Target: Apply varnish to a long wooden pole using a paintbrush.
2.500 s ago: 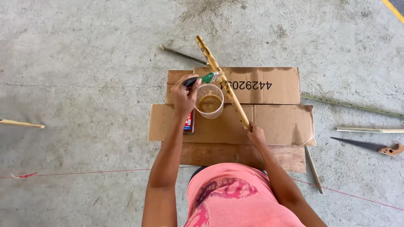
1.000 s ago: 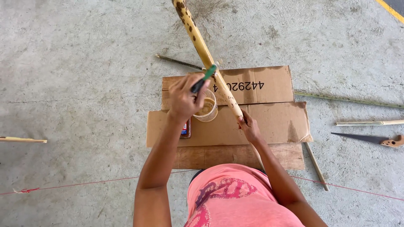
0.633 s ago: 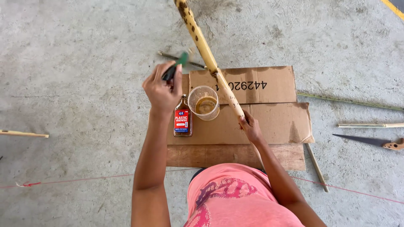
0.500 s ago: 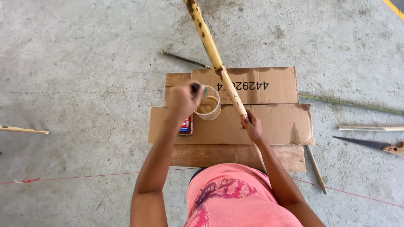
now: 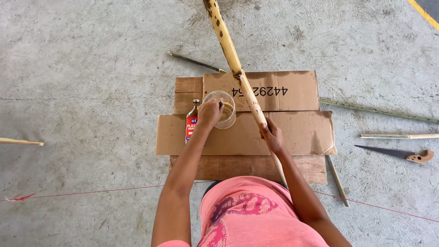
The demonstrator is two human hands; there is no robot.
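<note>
Since the frame before, the left hand (image 5: 209, 114) had dropped lower over the clear cup (image 5: 221, 109), its fingers closed on a dark brush handle dipped into the brown liquid. The right hand (image 5: 273, 136) was clamped round the spotted bamboo pole (image 5: 231, 57), slanted above the cardboard (image 5: 292, 132). A small bottle (image 5: 192, 120) stood just beside the cup. How much of the pole was coated could not be told.

A red-labelled brown bottle (image 5: 192, 120) stands on flattened printed cardboard (image 5: 292, 132).
</note>
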